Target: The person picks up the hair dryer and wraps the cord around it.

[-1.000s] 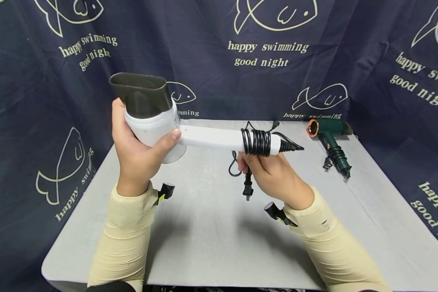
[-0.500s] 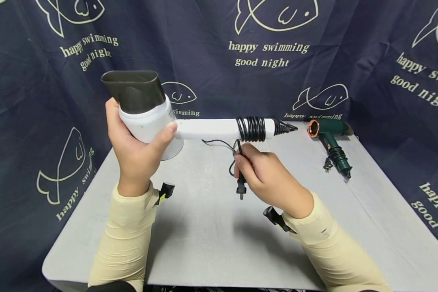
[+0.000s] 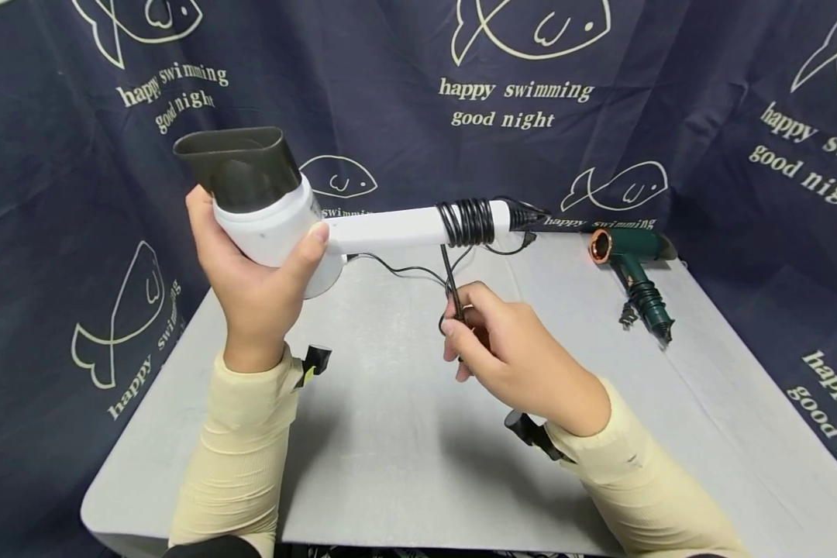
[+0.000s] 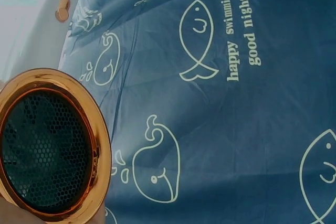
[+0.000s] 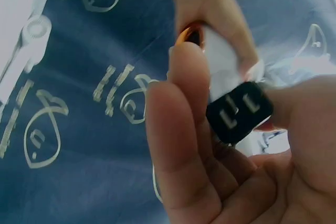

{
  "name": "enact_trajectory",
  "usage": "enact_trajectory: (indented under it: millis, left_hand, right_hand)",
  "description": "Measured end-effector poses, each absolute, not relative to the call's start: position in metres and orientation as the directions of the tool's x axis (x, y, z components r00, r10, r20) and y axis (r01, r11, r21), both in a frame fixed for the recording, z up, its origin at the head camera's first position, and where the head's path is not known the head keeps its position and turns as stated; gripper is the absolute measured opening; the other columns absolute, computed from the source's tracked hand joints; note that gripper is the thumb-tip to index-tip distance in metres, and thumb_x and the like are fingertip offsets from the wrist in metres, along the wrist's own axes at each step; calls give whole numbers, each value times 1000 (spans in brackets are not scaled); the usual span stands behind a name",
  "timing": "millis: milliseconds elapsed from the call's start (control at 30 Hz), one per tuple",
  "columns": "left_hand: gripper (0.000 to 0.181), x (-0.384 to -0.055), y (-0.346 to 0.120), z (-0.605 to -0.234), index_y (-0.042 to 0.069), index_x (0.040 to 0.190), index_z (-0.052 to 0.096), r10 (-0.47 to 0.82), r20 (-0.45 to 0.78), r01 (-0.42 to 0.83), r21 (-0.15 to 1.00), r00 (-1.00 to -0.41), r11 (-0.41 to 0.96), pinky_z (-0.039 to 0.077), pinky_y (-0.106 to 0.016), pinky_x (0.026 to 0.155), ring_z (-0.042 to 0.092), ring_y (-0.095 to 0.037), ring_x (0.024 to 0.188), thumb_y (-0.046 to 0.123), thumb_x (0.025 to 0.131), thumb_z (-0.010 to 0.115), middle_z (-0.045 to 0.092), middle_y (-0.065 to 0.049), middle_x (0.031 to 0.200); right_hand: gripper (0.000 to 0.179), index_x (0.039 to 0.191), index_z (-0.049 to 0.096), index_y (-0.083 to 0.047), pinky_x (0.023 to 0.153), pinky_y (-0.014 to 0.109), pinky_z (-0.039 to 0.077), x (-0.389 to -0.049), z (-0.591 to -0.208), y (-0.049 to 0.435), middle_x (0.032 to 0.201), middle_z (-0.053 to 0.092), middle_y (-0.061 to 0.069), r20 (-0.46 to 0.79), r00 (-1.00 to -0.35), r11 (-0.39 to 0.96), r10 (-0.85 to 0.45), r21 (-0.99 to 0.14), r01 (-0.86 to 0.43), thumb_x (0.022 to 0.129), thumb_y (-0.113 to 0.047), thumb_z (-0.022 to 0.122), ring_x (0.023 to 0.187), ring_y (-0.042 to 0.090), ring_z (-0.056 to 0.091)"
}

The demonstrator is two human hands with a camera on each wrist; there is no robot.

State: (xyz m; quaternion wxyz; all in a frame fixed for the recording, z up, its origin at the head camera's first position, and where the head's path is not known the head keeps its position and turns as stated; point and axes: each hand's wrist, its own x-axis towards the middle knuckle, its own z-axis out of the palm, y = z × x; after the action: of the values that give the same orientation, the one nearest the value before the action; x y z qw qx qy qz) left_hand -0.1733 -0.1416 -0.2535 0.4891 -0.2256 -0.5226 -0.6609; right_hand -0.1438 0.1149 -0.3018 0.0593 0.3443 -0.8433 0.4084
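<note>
My left hand (image 3: 254,298) grips the barrel of a white hair dryer (image 3: 387,232), held up over the table. Its black concentrator nozzle (image 3: 247,177) points up, and the handle extends to the right. In the left wrist view, the copper-rimmed intake grille (image 4: 44,150) faces the camera. A black power cord (image 3: 469,222) is wound in several turns around the handle's end. My right hand (image 3: 519,356) pinches the cord's loose end below the coil. The black two-prong plug (image 5: 239,111) shows between its fingers in the right wrist view; the hand mostly hides it in the head view.
A green hair dryer (image 3: 635,267) with its cord wrapped lies at the table's back right. Another thin black cable (image 3: 418,270) lies on the light grey table (image 3: 390,465) behind the right hand. A dark blue patterned curtain (image 3: 404,77) encloses the back and sides.
The white hair dryer has moved left and up in my left hand, its handle end rising. My right hand has moved down, drawing the cord end away from the handle.
</note>
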Motion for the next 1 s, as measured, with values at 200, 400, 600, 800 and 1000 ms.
enact_trajectory:
  millis: [200,400,600,800,1000]
  left_hand:
    - [68,-174,-141,-253,-3,124,50,-435,804,883,468,-405,44,52,-40,95,61,-37,104,4,64,82,62,-14,118]
    - [67,-175,-141,-256,0,125,51,-395,830,863,483,-395,151,53,-40,95,64,-34,105,4,66,83,64,-12,120]
    - [68,-185,-145,-269,6,128,54,-320,843,778,529,-433,340,52,-33,87,66,-22,100,12,67,85,70,-1,114]
    - [74,-193,-148,-279,4,132,55,-197,866,754,498,-460,429,52,-31,86,66,-16,97,19,66,85,72,0,114]
    - [81,-190,-148,-281,3,136,53,-72,852,758,497,-519,422,51,-32,86,66,-16,100,19,64,86,73,0,115]
  right_hand:
    - [30,134,57,-14,54,22,49,-134,-296,118,70,56,-12,475,-713,463,-516,-546,-698,104,-16,57,54,0,55]
    - [44,143,58,-8,59,22,42,-134,-294,121,69,48,-10,625,-659,597,-418,-358,-718,99,-14,60,59,4,43]
    - [25,116,66,-6,59,15,46,-136,-291,126,79,61,-7,750,-579,562,-320,-342,-753,92,-10,63,62,2,53]
    - [19,109,72,-4,61,13,51,-142,-284,134,85,72,-4,797,-540,506,-270,-360,-784,91,-8,65,62,2,61]
    - [18,107,73,-5,62,14,49,-148,-279,146,83,69,-4,759,-595,479,-265,-432,-764,90,-5,75,66,5,58]
